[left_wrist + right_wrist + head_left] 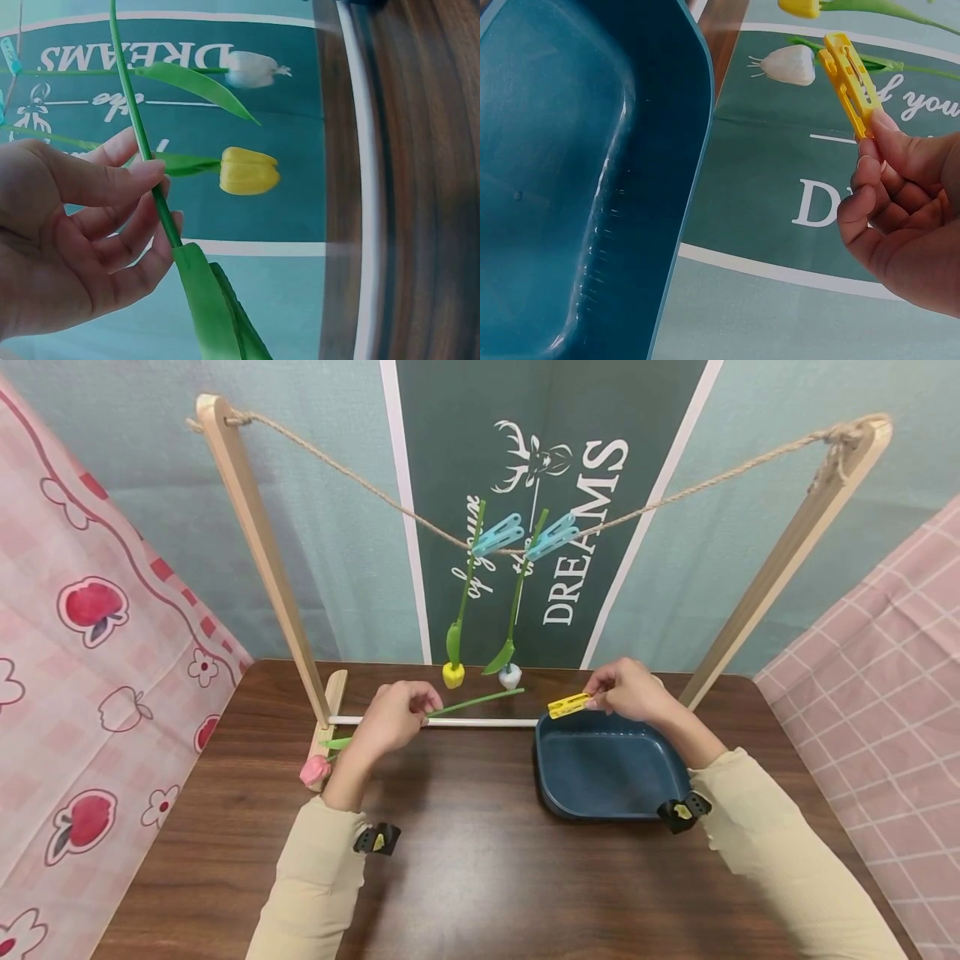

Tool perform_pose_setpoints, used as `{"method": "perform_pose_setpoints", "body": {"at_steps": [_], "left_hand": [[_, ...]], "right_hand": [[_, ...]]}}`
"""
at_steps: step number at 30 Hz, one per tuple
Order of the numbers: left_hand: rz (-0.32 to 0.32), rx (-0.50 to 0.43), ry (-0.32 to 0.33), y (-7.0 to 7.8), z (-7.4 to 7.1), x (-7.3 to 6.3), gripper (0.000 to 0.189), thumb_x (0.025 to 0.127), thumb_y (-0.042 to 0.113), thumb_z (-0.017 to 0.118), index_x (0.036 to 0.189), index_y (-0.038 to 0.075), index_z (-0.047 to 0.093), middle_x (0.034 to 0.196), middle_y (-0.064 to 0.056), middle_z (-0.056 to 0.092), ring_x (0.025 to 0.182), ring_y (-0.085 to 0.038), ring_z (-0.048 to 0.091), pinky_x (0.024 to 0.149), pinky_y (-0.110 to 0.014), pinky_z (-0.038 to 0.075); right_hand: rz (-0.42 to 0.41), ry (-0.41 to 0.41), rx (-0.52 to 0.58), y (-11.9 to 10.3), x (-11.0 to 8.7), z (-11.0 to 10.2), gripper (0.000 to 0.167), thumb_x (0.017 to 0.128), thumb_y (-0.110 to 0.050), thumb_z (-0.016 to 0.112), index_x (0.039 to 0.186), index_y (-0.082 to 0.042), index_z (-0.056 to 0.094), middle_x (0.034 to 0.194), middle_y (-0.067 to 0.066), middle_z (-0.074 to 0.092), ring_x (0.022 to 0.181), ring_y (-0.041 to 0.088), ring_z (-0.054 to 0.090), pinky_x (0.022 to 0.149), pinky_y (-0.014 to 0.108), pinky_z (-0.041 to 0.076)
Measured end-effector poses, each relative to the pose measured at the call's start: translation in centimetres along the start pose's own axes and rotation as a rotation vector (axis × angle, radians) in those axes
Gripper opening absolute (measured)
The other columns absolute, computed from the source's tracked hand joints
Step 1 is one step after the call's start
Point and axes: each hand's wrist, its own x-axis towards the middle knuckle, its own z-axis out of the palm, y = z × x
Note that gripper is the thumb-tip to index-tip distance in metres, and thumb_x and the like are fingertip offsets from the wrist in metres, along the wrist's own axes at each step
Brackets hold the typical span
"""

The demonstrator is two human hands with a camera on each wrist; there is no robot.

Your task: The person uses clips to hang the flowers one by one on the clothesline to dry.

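My left hand point(396, 714) pinches the green stem point(133, 105) of a pink artificial tulip point(316, 769) between thumb and fingers; its bloom points left, over the frame's left foot. In my right hand point(628, 691) a yellow clothespin point(568, 705) is pinched by one end, above the far rim of a blue basin point(551, 793). From the sagging twine point(345, 471) hang two upside-down tulips, a yellow one point(453, 675) and a white one point(510, 677). Blue clothespins point(498, 535) clip their stems to the twine.
Two wooden posts point(262, 552) hold up the twine, with a white rod point(480, 723) low between them. Everything stands on a dark wooden table point(465, 877). Behind hangs a green cloth with lettering point(570, 402); a pink patterned curtain point(142, 693) borders the left side.
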Motion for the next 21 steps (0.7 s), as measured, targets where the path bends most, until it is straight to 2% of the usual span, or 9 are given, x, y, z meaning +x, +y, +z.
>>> {"method": "perform_pose_setpoints", "body": {"at_steps": [12, 21], "left_hand": [[0.023, -0.068, 0.032, 1.5, -0.6, 0.0, 0.024, 0.073, -0.016, 0.056, 0.083, 0.004, 0.064, 0.076, -0.005, 0.061, 0.072, -0.018, 0.058, 0.069, -0.031, 0.048], [-0.021, -0.129, 0.03, 2.1, -0.5, 0.4, 0.019, 0.075, -0.014, 0.058, 0.084, 0.002, 0.062, 0.081, -0.012, 0.063, 0.072, -0.018, 0.06, 0.067, -0.028, 0.049]], "right_hand": [[-0.015, -0.002, 0.03, 0.0, -0.1, -0.3, 0.004, 0.078, 0.003, 0.065, 0.08, 0.006, 0.065, 0.066, 0.006, 0.061, 0.055, 0.017, 0.052, 0.05, 0.028, 0.045], [-0.024, -0.003, 0.036, -0.1, -0.3, -0.5, 0.003, 0.08, 0.004, 0.063, 0.077, 0.005, 0.065, 0.066, 0.007, 0.061, 0.054, 0.016, 0.051, 0.05, 0.027, 0.045]]}}
